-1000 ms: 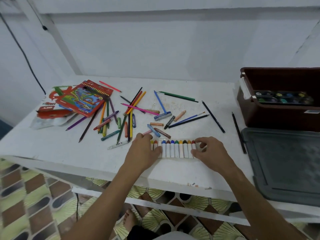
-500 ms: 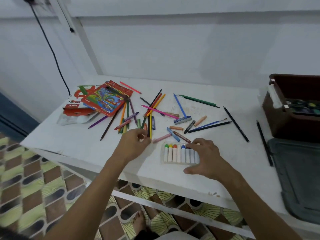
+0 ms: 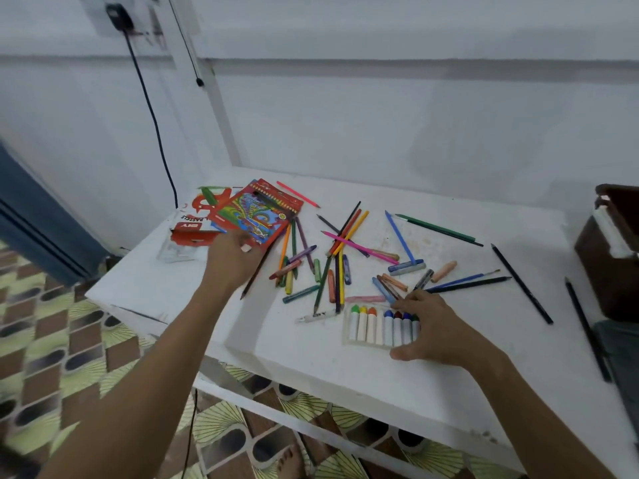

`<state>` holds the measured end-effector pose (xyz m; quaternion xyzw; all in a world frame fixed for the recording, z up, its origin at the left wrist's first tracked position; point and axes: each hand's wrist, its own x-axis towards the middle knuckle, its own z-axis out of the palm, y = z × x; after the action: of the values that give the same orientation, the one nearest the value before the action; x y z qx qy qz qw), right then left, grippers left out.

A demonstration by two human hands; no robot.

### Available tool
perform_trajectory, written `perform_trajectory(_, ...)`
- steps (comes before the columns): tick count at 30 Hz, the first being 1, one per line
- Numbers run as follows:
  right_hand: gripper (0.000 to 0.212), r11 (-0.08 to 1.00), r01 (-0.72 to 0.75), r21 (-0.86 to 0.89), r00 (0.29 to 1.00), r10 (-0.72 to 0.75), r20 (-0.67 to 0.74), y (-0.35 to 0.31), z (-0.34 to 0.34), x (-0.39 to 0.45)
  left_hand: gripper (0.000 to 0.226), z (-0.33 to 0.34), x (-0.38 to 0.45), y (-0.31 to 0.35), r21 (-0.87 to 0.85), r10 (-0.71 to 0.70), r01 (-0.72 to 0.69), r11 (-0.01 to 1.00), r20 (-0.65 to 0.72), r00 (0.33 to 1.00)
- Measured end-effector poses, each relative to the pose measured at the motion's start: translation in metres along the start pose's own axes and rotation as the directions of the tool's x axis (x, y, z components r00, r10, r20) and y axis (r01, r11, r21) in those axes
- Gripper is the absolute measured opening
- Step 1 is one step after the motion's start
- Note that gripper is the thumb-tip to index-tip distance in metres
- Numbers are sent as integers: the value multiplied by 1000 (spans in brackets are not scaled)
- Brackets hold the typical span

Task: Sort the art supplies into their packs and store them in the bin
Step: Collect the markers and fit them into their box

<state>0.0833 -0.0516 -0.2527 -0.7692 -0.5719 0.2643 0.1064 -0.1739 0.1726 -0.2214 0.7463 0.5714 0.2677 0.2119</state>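
Crayons [image 3: 383, 324] sit racked in their tray near the table's [image 3: 484, 392] front edge under my flat right hand [image 3: 437, 331]; my left hand [image 3: 235, 259] has left them and now touches the pencil box [image 3: 257, 212], grip unclear.

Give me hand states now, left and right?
Left hand: at the coloured pencil box, touching its near edge; grip cannot be told.
Right hand: open, fingers resting on the crayon tray.

White bench [image 3: 345, 368] against a pale wall [image 3: 380, 126]; black cable [image 3: 152, 108] hanging down; patterned tile floor [image 3: 52, 340].
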Motion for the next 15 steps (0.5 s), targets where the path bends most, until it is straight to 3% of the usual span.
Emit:
perform_trajectory(4, 95, 1000, -16, 9, 1000, 16, -6, -8, 6, 4, 12, -16, 39, -26, -192, -242, 215, 958, -128, 962)
perform_trajectory(8, 96, 999, -41, 36, 999, 41, 8, -12, 6, 7, 48, -20, 67, -48, -297, -468, 475, 828, 98, 878)
perform_trajectory(10, 96, 998, -46, 40, 999, 45, 11, -13, 6, 8, 51, -18, 74, -54, -355, -484, 515, 780, 180, 856)
perform_trajectory(15, 96, 999, -38, 39, 999, 39, -3, -8, 10, 7, 35, -8, 82, -54, -505, -532, 540, 673, 176, 828)
